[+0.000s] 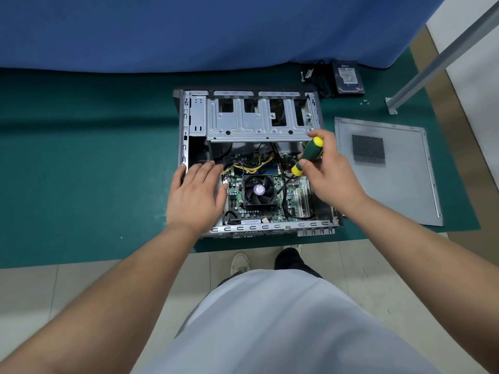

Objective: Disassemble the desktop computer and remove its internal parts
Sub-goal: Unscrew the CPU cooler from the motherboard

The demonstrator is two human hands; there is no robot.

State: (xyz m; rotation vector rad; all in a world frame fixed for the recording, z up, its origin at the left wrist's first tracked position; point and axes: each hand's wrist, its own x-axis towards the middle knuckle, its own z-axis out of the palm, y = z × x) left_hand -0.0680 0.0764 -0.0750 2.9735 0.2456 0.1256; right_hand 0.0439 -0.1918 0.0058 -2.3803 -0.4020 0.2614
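Note:
An open desktop computer case lies on its side on the green mat. Inside it I see the motherboard, a black CPU fan with a purple hub, yellow and black cables and a grey metal drive cage at the far end. My left hand rests flat, fingers straight, on the case's left inner part. My right hand grips a green and yellow screwdriver whose tip points down into the motherboard's right part; the tip is hard to make out.
The removed grey side panel lies right of the case. A hard drive with black cables sits at the far right, small screws near it. A blue cloth hangs behind. A metal leg stands far right. The mat's front edge is near my feet.

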